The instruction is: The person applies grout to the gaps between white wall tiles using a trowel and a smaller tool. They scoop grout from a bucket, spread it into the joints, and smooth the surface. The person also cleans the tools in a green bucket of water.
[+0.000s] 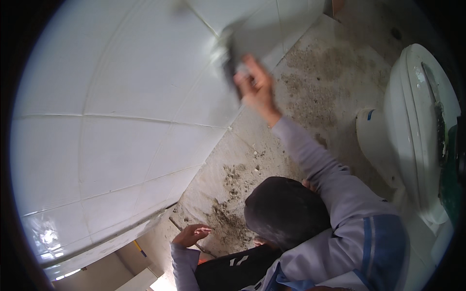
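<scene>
My right hand reaches up to the white tiled wall, its fingers closed round a dark, flat hand tool. Motion blurs the tool, so its exact kind cannot be made out. It lies at or close to the tiles, beside a joint between them. Low down, near the wall's bottom edge, my left hand hovers with loosely bent fingers and nothing visible in it. My bent knee in dark cloth is between my two arms.
Crumbs of dirt and mortar lie scattered over the grimy floor. To the right stands a white toilet with its lid down and a dirty flat-bladed tool on top. A doorway opening shows at the lower left.
</scene>
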A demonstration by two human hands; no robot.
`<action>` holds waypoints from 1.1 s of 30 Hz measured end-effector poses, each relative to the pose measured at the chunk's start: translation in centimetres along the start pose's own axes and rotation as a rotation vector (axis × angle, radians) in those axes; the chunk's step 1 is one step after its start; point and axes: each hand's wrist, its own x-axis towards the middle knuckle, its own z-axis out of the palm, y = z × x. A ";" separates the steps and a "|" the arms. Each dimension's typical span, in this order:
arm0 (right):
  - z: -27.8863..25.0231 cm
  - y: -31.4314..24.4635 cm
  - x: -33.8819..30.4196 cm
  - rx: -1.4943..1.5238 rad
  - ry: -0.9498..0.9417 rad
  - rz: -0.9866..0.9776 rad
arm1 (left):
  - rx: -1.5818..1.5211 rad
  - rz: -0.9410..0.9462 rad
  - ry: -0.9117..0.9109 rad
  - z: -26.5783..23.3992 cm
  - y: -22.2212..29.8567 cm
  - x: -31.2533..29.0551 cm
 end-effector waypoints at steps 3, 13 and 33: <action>4.8 1.3 -8.5 0.211 -0.487 -0.130 | 0.094 0.030 -0.103 -1.0 1.9 2.7; -8.3 4.5 1.2 0.152 0.229 0.347 | -0.041 0.022 -0.163 -1.5 2.2 3.0; -15.0 14.5 8.2 0.194 0.554 0.683 | -0.233 -0.028 -0.091 -2.8 -2.8 5.6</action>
